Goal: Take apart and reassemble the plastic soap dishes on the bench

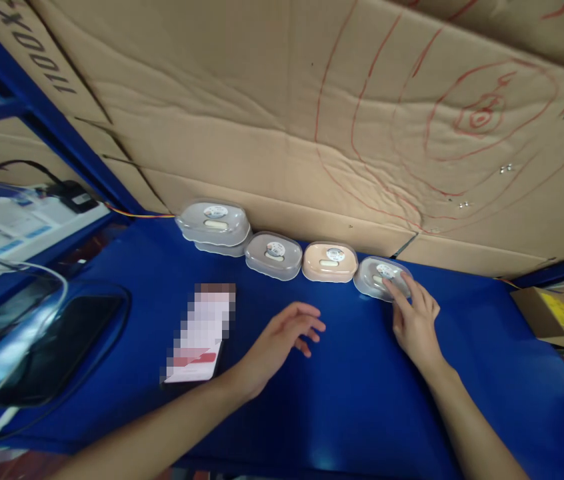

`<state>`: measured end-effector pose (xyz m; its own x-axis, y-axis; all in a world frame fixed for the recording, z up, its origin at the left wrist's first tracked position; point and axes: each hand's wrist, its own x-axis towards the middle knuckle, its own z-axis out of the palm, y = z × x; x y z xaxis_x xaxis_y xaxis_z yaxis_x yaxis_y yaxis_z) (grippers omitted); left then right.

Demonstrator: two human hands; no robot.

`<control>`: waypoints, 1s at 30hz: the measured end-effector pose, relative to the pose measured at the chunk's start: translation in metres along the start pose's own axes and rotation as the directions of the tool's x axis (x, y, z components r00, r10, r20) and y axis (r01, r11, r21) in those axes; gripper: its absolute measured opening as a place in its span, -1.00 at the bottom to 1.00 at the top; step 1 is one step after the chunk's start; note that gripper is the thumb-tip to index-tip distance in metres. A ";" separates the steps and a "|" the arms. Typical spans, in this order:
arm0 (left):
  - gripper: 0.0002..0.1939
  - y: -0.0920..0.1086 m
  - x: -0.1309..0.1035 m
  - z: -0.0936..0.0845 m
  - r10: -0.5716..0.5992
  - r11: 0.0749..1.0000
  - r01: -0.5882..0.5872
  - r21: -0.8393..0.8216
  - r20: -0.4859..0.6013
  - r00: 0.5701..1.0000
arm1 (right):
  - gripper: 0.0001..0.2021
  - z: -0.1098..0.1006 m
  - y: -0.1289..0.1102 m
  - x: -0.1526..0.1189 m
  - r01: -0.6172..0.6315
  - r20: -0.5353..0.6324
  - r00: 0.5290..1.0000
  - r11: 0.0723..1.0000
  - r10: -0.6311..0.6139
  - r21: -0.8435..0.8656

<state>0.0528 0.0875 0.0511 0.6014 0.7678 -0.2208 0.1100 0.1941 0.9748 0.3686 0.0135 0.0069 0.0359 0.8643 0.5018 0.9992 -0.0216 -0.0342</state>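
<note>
Along the back of the blue table stands a row of oval soap boxes with clear lids and round stickers. At the right end is a grey soap box (373,277), with the fingers of my right hand (416,320) closed on its right side and lid. Left of it are a peach soap box (330,267) and another grey soap box (273,261). At the left end, one grey soap box (215,230) rests on top of another. My left hand (289,330) hovers over the table, open, its fingers apart and holding nothing.
A phone (201,333) with a lit, blurred screen lies left of my left hand. Farther left are a dark device (62,347) and white cables. Cardboard (242,133) walls the back. A small carton (557,317) stands at the right edge of the table (352,400).
</note>
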 end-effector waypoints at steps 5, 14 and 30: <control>-0.48 0.003 0.024 -0.023 0.348 0.831 -0.213 0.513 -0.181 0.920 | -0.11 -0.012 -0.013 -0.003 0.041 0.033 0.999 0.998 -0.043 0.046; -0.53 0.007 0.027 -0.001 0.484 0.375 -0.162 0.913 -0.044 0.874 | -0.58 -0.014 -0.058 -0.008 0.340 0.147 0.898 0.867 -0.414 0.364; -0.23 0.025 0.020 -0.031 0.349 0.575 -0.328 0.749 0.138 0.927 | -0.38 -0.032 -0.078 -0.017 0.295 0.067 0.927 0.830 -0.368 0.474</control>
<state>0.0433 0.1267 0.0698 0.7051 0.6951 0.1402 0.4589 -0.5980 0.6571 0.2902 -0.0157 0.0291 -0.3361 0.8431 0.4198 0.8307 0.4754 -0.2898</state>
